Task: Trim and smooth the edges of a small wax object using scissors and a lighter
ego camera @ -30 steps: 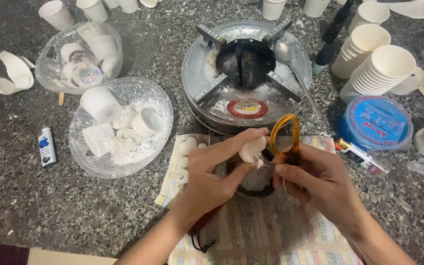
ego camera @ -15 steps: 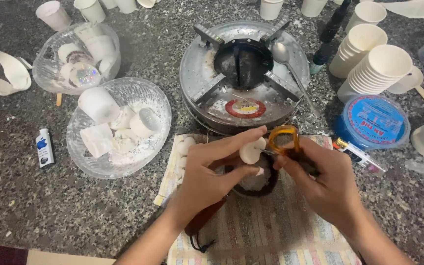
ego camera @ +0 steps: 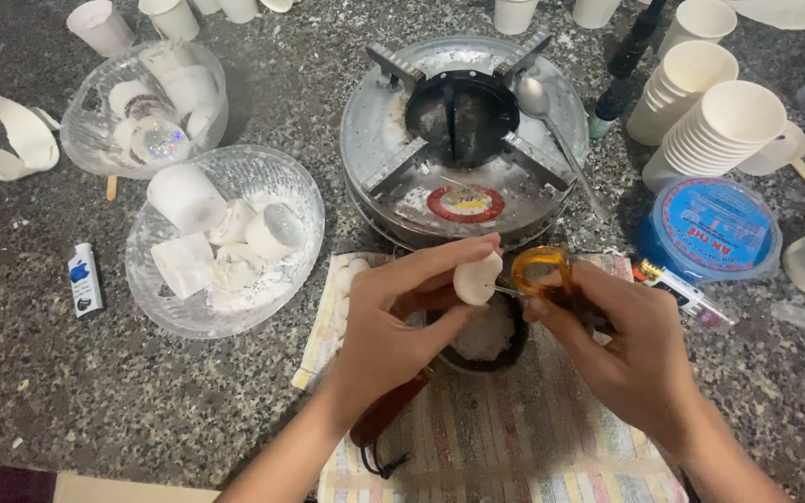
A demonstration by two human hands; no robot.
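Speckled grey bench (ego camera: pixel 39 373), crowded with cups and bowls.
Left hand (ego camera: pixel 393 317) pinches a small white wax lump (ego camera: pixel 475 278); right hand (ego camera: pixel 621 345) grips orange scissors (ego camera: pixel 540 272) beside it. Wax looks light, crumbly: hold edges gently.

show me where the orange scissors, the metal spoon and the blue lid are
orange scissors (ego camera: pixel 542 270), head view, on the orange handle loop by the right hand
metal spoon (ego camera: pixel 533 95), head view, on its bowl, resting on the burner
blue lid (ego camera: pixel 712 228), head view, on the middle of its top

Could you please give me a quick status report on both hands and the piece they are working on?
Left hand pinching white wax piece in its fingers. Right hand gripping orange-handled scissors, tips at the piece. Small dark pan directly beneath; nothing obstructing.
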